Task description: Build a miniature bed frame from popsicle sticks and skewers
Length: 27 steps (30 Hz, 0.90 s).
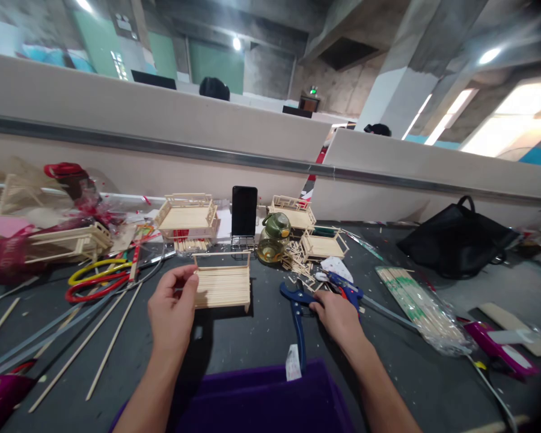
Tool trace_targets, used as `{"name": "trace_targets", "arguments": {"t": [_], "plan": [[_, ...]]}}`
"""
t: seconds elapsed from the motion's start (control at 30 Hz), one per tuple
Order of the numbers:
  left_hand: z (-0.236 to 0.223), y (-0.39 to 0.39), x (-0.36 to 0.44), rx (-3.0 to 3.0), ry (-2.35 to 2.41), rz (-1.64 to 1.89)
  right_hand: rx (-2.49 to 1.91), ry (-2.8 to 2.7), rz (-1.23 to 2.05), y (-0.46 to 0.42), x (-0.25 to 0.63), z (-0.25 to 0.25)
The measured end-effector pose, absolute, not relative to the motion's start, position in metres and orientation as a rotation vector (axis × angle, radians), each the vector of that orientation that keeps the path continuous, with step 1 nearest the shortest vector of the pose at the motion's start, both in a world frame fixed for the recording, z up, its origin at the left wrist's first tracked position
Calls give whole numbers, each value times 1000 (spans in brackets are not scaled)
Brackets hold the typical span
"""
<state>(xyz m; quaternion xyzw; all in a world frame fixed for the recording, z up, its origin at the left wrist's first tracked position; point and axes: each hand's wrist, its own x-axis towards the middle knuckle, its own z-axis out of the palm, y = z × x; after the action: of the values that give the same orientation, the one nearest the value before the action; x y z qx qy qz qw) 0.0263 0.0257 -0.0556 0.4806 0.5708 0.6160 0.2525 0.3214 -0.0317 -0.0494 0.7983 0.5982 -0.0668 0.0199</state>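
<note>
A small bed-shaped model (pixel 222 287) made of thin wooden sticks stands on the dark tabletop, with a raised rail along its far side. My left hand (pixel 174 307) pinches its left end between thumb and fingers. To the right lies a blue hand cutter (pixel 299 313), its hooked jaw pointing left and one handle toward me. My right hand (pixel 338 316) is closed around the cutter's other handle, fingertips partly hidden. A blue glue gun (pixel 348 290) lies just beyond that hand, its cord running right.
Behind stand a phone (pixel 244 210), a glass jar (pixel 273 237), more stick models (pixel 187 215) and a heap of short sticks (pixel 297 258). Bagged sticks (pixel 421 307) and a black bag (pixel 457 237) lie right. Red and yellow loops (pixel 100 279) lie left; a purple tray (pixel 261 400) is nearest me.
</note>
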Motion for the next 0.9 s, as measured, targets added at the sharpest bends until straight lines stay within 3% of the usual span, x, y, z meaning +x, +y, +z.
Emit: {"name": "trace_targets", "arguments": {"t": [0.3, 0.6, 0.9], "plan": [[-55, 23, 29, 1304, 1473, 1648, 2474, 1974, -123, -21, 307, -37], [-52, 19, 34, 1362, 1458, 1631, 2503, 1982, -71, 51, 280, -62], [-48, 15, 34, 1352, 1461, 1636, 2512, 1965, -71, 67, 285, -69]]}}
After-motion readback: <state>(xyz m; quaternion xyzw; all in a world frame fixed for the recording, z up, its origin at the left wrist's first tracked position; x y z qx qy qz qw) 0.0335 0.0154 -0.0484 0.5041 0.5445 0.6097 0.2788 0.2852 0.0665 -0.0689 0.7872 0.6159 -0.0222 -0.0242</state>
